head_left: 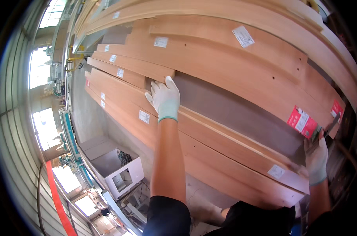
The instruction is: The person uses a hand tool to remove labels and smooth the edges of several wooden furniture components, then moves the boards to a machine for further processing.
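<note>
My left hand (165, 97), in a white glove with a green cuff, rests its spread fingers against the end of a short wooden board (141, 67). A second short wooden board (125, 72) lies beside it on the near side. At the right, my right hand (317, 159), gloved too, has its fingers closed at the end of a wide wooden panel (225, 70). A thin dark strip passes by those fingers, partly hidden and blurred, so I cannot make out what it is. Next to that hand, a red-and-white label (303, 121) sticks to the panel.
A long wooden board (233, 141) lies nearest me, white stickers on it. More long boards (280, 25) are stacked on the far side. A grey open-topped metal box (121, 169) stands at lower left, near a teal-edged machine rail (74, 137).
</note>
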`<action>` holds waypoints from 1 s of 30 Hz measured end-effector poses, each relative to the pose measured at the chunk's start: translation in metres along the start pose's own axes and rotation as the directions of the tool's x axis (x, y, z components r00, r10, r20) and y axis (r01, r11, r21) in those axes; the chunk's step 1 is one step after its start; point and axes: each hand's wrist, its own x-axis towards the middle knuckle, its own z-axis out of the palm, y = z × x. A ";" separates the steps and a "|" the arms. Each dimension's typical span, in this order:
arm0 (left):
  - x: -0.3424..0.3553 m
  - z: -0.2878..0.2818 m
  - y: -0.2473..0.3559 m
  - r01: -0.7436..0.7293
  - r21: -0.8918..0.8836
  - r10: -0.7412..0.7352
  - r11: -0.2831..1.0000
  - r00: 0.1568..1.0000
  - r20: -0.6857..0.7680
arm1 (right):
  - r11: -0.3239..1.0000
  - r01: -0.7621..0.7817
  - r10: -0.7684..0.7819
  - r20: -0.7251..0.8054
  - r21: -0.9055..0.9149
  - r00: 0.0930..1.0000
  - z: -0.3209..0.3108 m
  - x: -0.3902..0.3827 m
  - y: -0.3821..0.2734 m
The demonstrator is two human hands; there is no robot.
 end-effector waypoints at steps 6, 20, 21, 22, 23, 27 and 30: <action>-0.020 -0.025 0.017 0.119 -0.229 -0.107 0.966 0.992 0.064 | 1.000 -0.009 0.008 0.074 0.014 0.997 0.008 -0.007 -0.006; -0.045 -0.064 0.003 0.426 -0.829 0.102 -0.362 0.902 0.419 | 0.965 0.192 -0.166 0.151 -0.181 0.974 -0.010 -0.030 0.014; -0.074 -0.076 0.011 0.412 -0.813 0.167 -0.413 0.911 0.376 | 0.966 0.196 -0.171 0.151 -0.171 0.974 -0.008 -0.035 0.014; -0.107 -0.082 0.028 0.403 -0.847 0.232 -0.347 0.912 0.339 | 0.947 0.222 -0.194 0.136 -0.234 0.971 -0.007 -0.041 0.013; -0.142 -0.089 0.052 0.383 -0.879 0.293 -0.282 0.907 0.302 | 0.923 0.245 -0.216 0.128 -0.297 0.968 -0.006 -0.044 0.011; -0.259 -0.085 0.157 0.236 -0.971 0.491 0.048 0.841 0.229 | 0.904 0.307 -0.255 0.201 -0.298 0.946 -0.009 -0.057 -0.002; -0.330 -0.059 0.213 0.620 -0.783 0.491 -0.051 0.698 0.521 | 0.934 0.262 -0.191 0.282 -0.244 0.940 -0.004 -0.070 -0.021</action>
